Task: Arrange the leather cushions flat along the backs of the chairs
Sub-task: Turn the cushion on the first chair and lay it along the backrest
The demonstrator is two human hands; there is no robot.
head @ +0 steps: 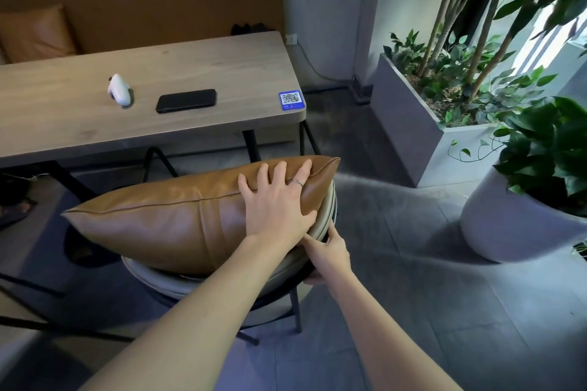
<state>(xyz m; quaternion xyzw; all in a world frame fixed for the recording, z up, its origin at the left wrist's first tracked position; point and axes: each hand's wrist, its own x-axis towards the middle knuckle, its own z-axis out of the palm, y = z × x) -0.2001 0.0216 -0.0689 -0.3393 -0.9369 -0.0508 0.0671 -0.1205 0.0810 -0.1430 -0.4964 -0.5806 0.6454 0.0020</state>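
Head view: cushion being pressed against a chair back.

The left hand lies spread and released on the tan leather cushion, which sits on the grey chair at 6 o'clock; the right hand grasps the chair's backrest edge. Next, I judge, the cushion must lean flat along the back. The surface with a phone stands near at 11 o'clock.

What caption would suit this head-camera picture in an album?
Left hand pressing a tan leather cushion onto a grey chair, right hand gripping the chair's rim.
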